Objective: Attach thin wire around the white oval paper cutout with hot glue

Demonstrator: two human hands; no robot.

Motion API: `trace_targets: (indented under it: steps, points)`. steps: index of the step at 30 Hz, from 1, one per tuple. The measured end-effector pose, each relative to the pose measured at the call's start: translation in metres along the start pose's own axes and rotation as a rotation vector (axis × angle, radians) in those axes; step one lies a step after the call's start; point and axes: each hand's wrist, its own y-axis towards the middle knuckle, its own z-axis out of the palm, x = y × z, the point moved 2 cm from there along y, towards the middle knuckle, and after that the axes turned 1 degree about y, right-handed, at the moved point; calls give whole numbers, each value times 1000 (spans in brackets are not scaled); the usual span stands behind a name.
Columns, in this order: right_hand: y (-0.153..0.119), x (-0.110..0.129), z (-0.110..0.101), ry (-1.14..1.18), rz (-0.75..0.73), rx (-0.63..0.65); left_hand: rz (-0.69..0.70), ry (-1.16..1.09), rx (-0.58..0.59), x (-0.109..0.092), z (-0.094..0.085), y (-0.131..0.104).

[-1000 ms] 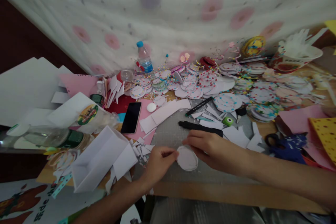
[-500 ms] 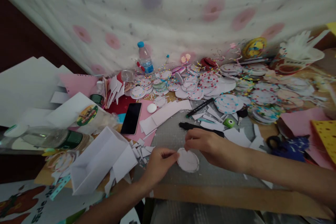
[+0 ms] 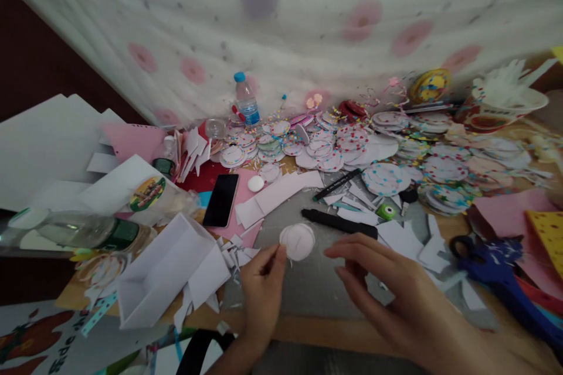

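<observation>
A small white paper disc (image 3: 298, 241) with a rough edge is pinched at its left side between the thumb and finger of my left hand (image 3: 264, 287). It is held above the grey mat (image 3: 303, 293). To the right of the disc, apart from it, my right hand (image 3: 391, 293) hovers with fingers spread and nothing between them. Beyond the hands lie a black pen (image 3: 338, 222) and a thinner dark marker (image 3: 336, 185). A green paper punch (image 3: 386, 211) sits among white paper scraps (image 3: 407, 243).
Stacks of dotted paper discs (image 3: 387, 179) fill the back. A phone (image 3: 221, 200) lies left of the mat, behind an open white paper box (image 3: 167, 275). Blue-handled scissors (image 3: 505, 281) are at right. A bottle (image 3: 247, 99) stands by the curtain (image 3: 316, 29).
My left hand has raised the paper disc and moved it slightly left. My right hand has drawn away from the disc, nearer to me, and its fingers have spread. The blue scissors are now uncovered.
</observation>
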Motion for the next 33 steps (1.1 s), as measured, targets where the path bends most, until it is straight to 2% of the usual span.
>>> trace_targets:
  steps: [3,7,11,14,18,24,33]
  points:
    - [-5,0,18,41,68,-75,64,38,-108,-4,5,-13]
    - [-6,0,32,30,71,-164,180,87,-147,-2,12,-25]
    - [-6,-5,34,-25,100,-117,351,131,-149,2,13,-29]
    - [-6,-8,34,-8,121,-54,412,144,-143,3,11,-30]
    - [-5,-8,38,57,145,-4,415,134,-138,1,9,-30]
    - [-4,-10,39,96,161,33,318,141,-84,3,11,-26]
    - [-2,-16,33,-76,35,228,211,144,25,1,11,-12]
